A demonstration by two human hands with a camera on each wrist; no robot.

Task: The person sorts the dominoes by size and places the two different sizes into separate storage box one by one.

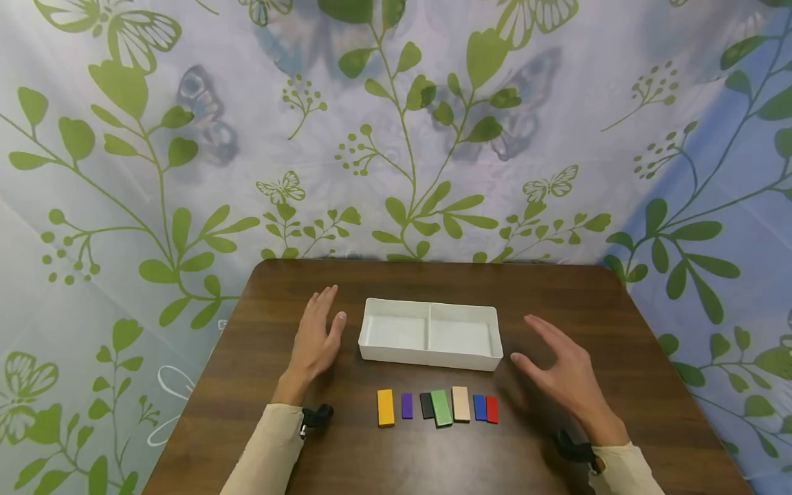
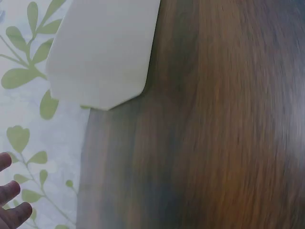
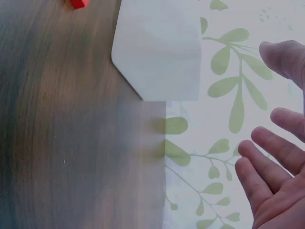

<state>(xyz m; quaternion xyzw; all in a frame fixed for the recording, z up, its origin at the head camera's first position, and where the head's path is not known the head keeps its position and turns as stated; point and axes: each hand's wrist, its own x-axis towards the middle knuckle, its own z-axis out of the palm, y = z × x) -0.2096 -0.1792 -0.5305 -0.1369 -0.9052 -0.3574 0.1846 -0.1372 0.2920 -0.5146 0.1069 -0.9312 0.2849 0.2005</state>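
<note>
A white two-compartment tray (image 1: 430, 357) stands on the wooden table between the hands, and no object shows inside it. To its left the left hand (image 1: 314, 344) is held with fingers extended, apart from the tray and holding nothing. On the other side the right hand (image 1: 566, 371) has its fingers spread and thumb apart, also holding nothing. In front of the tray lies a row of small blocks: yellow (image 1: 386, 408), purple (image 1: 406, 405), black (image 1: 427, 405), green (image 1: 441, 408), beige (image 1: 460, 403), blue (image 1: 480, 407) and red (image 1: 491, 409). The green block overlaps or touches the black one.
The dark wooden table (image 1: 371, 460) ends at a back edge against a hanging cloth (image 1: 247, 151) printed with green leaves and butterflies. More cloth hangs along the left and right sides. Each wrist wears a black strap with a camera.
</note>
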